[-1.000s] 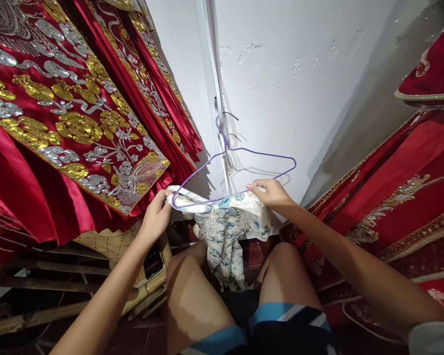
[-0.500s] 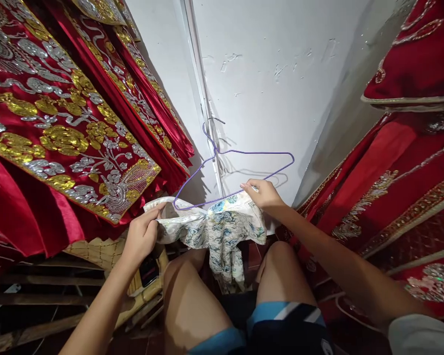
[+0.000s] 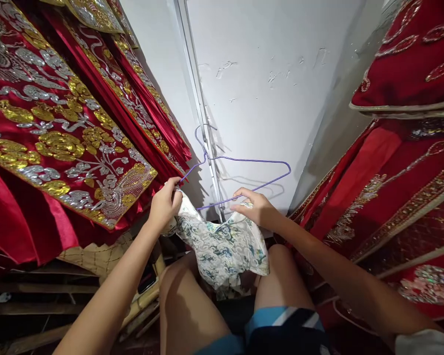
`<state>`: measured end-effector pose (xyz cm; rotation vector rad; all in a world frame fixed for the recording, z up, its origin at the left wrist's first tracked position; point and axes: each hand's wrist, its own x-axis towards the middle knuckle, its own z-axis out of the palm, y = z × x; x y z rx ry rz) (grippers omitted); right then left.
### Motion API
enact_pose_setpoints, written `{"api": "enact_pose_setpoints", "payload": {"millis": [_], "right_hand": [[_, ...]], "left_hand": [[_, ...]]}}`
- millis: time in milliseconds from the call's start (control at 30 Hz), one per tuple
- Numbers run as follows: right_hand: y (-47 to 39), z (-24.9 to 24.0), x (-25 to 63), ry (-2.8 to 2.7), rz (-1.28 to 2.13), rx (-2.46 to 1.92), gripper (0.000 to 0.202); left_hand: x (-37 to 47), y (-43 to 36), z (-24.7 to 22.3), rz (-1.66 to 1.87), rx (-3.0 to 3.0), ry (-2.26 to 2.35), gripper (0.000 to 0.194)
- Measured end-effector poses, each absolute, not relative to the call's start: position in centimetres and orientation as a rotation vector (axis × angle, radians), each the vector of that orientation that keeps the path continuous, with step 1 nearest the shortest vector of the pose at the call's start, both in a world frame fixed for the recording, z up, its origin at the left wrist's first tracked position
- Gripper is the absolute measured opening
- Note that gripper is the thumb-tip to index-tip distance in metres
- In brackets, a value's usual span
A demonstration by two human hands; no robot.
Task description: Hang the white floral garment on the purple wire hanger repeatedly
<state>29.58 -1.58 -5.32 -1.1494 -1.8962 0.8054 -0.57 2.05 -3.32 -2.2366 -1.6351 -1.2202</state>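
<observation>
A white shirt with a blue-green floral print (image 3: 225, 246) hangs between my hands above my knees, its neckline facing up. The left end of a purple wire hanger (image 3: 251, 160) runs into the shirt's left shoulder. Its right end stands free of the cloth, and its hook points up at the wall. My left hand (image 3: 165, 204) is closed on the left shoulder, by the hanger's end. With thumb and fingers, my right hand (image 3: 257, 209) grips the right shoulder, its fingers against the hanger's lower bar.
Red garments with gold and silver embroidery (image 3: 62, 143) hang on the left, and red beaded garments (image 3: 385, 197) on the right. A white wall (image 3: 266, 108) with a metal strip rises ahead. Bamboo furniture (image 3: 144, 301) stands at lower left.
My left hand has moved right and up, bringing the shirt's left shoulder over the hanger's left end. The shirt front is now spread wider. My right hand has shifted slightly down and left.
</observation>
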Motion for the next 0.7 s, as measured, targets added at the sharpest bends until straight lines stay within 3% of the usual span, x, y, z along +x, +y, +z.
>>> {"api": "enact_pose_setpoints", "payload": {"millis": [133, 267, 367, 500, 700], "right_hand": [[-2.6, -4.0, 33.6, -2.028, 0.731, -1.214, 0.067], [-1.1, -3.1, 36.7, -1.866, 0.495, -1.309, 0.081], [1.6, -2.4, 37.6, -1.845, 0.385, -1.31, 0.072], [4.4, 0.1, 38.6, -1.991, 0.6, -1.288, 0.026], [4.6, 3.2, 39.4, -1.737, 1.442, -1.208, 0.028]], "left_hand": [[-2.1, 2.7, -3.9, -1.192, -2.185, -1.499, 0.039], [-2.6, 2.8, -3.3, -1.241, -2.213, -1.357, 0.039], [-2.0, 2.4, -2.5, -1.26, -2.213, -1.382, 0.037], [-1.6, 1.9, -1.2, -1.327, -2.197, -1.537, 0.032], [-3.1, 3.3, -0.2, -1.798, -2.151, -1.714, 0.018]]}}
